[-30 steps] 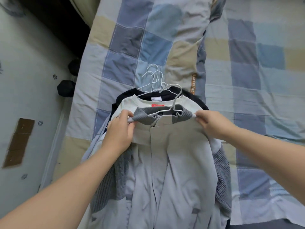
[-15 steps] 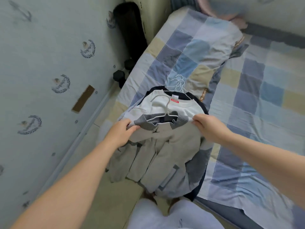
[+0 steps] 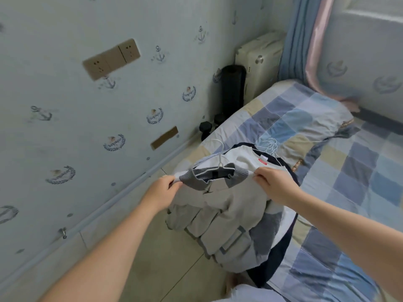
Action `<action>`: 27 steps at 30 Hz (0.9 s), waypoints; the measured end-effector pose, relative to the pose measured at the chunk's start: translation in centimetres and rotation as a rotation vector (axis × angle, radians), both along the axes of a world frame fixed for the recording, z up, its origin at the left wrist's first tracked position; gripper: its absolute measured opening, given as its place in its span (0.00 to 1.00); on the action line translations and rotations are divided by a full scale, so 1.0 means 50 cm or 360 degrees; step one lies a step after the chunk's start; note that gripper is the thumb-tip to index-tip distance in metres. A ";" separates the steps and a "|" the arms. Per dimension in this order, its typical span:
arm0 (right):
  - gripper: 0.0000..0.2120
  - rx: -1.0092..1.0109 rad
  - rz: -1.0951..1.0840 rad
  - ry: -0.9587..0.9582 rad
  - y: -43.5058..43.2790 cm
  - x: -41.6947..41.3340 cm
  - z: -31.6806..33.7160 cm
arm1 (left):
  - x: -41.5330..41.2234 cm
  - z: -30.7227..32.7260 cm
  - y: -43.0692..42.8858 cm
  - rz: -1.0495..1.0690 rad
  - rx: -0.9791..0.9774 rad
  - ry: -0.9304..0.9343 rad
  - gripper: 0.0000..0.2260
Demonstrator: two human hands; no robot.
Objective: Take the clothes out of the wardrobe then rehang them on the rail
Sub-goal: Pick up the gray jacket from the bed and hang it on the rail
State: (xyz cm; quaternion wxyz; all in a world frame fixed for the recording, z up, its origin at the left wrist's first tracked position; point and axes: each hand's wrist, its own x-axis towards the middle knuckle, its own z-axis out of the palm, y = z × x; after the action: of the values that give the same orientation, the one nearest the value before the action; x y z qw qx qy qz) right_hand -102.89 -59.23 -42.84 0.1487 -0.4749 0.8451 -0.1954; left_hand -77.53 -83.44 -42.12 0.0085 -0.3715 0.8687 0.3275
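Note:
A beige jacket [image 3: 226, 214] with a grey ribbed collar hangs on a white hanger [image 3: 220, 166], lifted off the bed's near edge. My left hand [image 3: 162, 190] pinches its left shoulder and my right hand [image 3: 272, 184] pinches its right shoulder. Under it lies a pile of clothes on hangers: a white top [image 3: 246, 158] with a red label and a dark navy garment [image 3: 281, 243]. Their white hanger hooks [image 3: 270, 146] point toward the head of the bed. The wardrobe and rail are out of view.
The bed with a blue checked quilt [image 3: 340, 175] fills the right. A wallpapered wall [image 3: 87, 127] with sockets runs along the left, with tiled floor [image 3: 152, 258] between. A black roll [image 3: 232, 90], dumbbells [image 3: 206, 127] and a white heater [image 3: 259, 62] stand in the corner.
Both hands have raised the beige jacket off the pile and swung it leftward over the bed's edge. My view has turned up and left toward the wall.

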 end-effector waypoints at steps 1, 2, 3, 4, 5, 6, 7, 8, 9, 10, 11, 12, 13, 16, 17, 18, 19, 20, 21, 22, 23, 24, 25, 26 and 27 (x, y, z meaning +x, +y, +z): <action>0.06 -0.0026 0.0018 0.0050 0.003 0.034 0.007 | 0.038 0.007 0.004 0.0016 -0.0018 0.0028 0.13; 0.06 -0.0040 0.0029 0.0068 0.008 0.069 0.013 | 0.077 0.014 0.010 0.0028 -0.0041 0.0053 0.12; 0.06 -0.0037 0.0036 0.0063 0.014 0.104 0.021 | 0.116 0.021 0.016 0.0048 -0.0061 0.0072 0.11; 0.06 -0.0026 0.0041 0.0066 0.021 0.139 0.029 | 0.155 0.028 0.023 0.0064 -0.0086 0.0095 0.11; 0.06 -0.0017 0.0049 0.0083 0.026 0.174 0.039 | 0.195 0.033 0.030 0.0081 -0.0103 0.0119 0.12; 0.07 -0.0018 0.0064 0.0110 0.030 0.209 0.050 | 0.234 0.040 0.038 0.0100 -0.0114 0.0149 0.12; 0.07 -0.0025 0.0077 0.0127 0.033 0.243 0.060 | 0.273 0.046 0.046 0.0121 -0.0122 0.0177 0.12; 0.07 -0.0031 0.0087 0.0138 0.035 0.278 0.073 | 0.311 0.051 0.054 0.0142 -0.0131 0.0205 0.11; 0.07 -0.0035 0.0087 0.0144 0.037 0.313 0.085 | 0.348 0.055 0.063 0.0167 -0.0142 0.0236 0.11; 0.08 -0.0043 0.0085 0.0156 0.039 0.348 0.096 | 0.383 0.060 0.072 0.0194 -0.0151 0.0266 0.10; 0.08 -0.0054 0.0084 0.0171 0.042 0.381 0.105 | 0.418 0.065 0.081 0.0224 -0.0152 0.0289 0.10; 0.08 -0.0053 0.0087 0.0190 0.047 0.411 0.113 | 0.452 0.072 0.093 0.0251 -0.0146 0.0306 0.10; 0.08 -0.0043 0.0101 0.0202 0.053 0.440 0.122 | 0.484 0.078 0.104 0.0274 -0.0135 0.0315 0.10; 0.08 0.0013 0.0193 0.0212 0.071 0.511 0.142 | 0.573 0.090 0.141 0.0314 -0.0133 0.0321 0.10; 0.08 0.0024 0.0220 0.0206 0.077 0.530 0.148 | 0.597 0.092 0.152 0.0329 -0.0148 0.0333 0.11; 0.08 0.0033 0.0240 0.0205 0.083 0.550 0.155 | 0.621 0.094 0.164 0.0348 -0.0166 0.0347 0.10; 0.08 0.0032 0.0250 0.0197 0.091 0.569 0.161 | 0.644 0.095 0.176 0.0370 -0.0179 0.0360 0.10; 0.08 0.0025 0.0257 0.0189 0.100 0.586 0.164 | 0.665 0.096 0.189 0.0392 -0.0185 0.0372 0.10; 0.08 0.0014 0.0267 0.0185 0.111 0.602 0.167 | 0.686 0.097 0.205 0.0412 -0.0187 0.0387 0.10; 0.07 0.0014 0.0277 0.0185 0.123 0.617 0.169 | 0.706 0.098 0.222 0.0429 -0.0190 0.0402 0.10; 0.07 0.0014 0.0289 0.0188 0.136 0.632 0.171 | 0.727 0.099 0.241 0.0444 -0.0198 0.0417 0.10; 0.06 0.0016 0.0299 0.0191 0.151 0.647 0.175 | 0.747 0.101 0.263 0.0463 -0.0210 0.0427 0.10; 0.06 0.0021 0.0307 0.0192 0.167 0.662 0.179 | 0.766 0.104 0.287 0.0483 -0.0223 0.0435 0.11; 0.05 0.0017 0.0320 0.0196 0.185 0.678 0.185 | 0.785 0.107 0.313 0.0505 -0.0235 0.0442 0.11; 0.04 0.0009 0.0342 0.0202 0.205 0.693 0.189 | 0.804 0.111 0.342 0.0527 -0.0249 0.0454 0.11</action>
State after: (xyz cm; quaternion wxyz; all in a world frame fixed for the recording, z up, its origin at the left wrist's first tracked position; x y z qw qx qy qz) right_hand -68.25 -48.97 -33.38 0.1163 -0.5739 0.7975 -0.1453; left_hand -37.33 -66.33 -36.59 -0.1971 -0.4585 0.8110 0.3053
